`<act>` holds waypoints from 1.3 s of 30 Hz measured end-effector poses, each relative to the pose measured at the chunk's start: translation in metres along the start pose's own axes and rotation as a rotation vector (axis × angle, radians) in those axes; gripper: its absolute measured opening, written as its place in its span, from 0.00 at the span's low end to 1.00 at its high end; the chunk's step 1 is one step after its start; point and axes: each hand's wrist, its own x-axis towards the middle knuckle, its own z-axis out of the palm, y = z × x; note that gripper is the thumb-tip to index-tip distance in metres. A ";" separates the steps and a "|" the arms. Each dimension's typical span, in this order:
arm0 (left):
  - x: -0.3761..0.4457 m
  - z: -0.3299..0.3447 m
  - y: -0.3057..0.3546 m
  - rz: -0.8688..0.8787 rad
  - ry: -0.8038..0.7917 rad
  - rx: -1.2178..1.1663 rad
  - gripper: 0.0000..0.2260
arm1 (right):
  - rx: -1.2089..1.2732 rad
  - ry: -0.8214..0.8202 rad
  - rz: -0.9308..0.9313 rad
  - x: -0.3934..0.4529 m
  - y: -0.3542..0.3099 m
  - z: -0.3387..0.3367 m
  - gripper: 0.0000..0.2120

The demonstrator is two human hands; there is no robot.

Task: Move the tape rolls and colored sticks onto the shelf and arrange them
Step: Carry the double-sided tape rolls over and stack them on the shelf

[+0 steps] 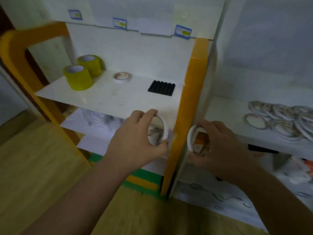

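My left hand [135, 141] grips a thin white tape roll [164, 126] upright, just below the front edge of the white shelf [105, 99]. My right hand [218, 146] holds another white tape roll [190, 138] to the right of the orange shelf post [189, 102]. On the shelf stand two yellow tape rolls [78, 78] at the left, a small white tape roll [122, 77] lying flat in the middle, and a row of black sticks [161, 88] at the right.
A second white shelf [228, 119] at the right carries a pile of several thin white tape rolls [277, 121]. Lower shelves hold plastic-wrapped goods. An orange curved frame [20, 53] borders the left side. Blue price labels [183, 31] line the upper edge. Wooden floor lies below.
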 end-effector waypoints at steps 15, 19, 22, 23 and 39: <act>-0.028 -0.062 -0.142 -0.206 0.044 0.108 0.38 | 0.097 0.031 -0.151 0.078 -0.119 0.072 0.43; -0.001 -0.063 -0.170 -0.231 0.060 0.049 0.35 | 0.154 0.058 -0.142 0.116 -0.121 0.090 0.42; 0.032 -0.068 -0.190 -0.251 0.094 0.030 0.35 | 0.213 0.068 -0.135 0.152 -0.119 0.099 0.40; 0.043 -0.069 -0.197 -0.258 0.102 0.039 0.35 | 0.237 0.055 -0.127 0.165 -0.118 0.100 0.39; 0.197 -0.046 -0.262 -0.139 0.017 0.163 0.37 | 0.197 0.018 -0.045 0.293 -0.122 0.112 0.36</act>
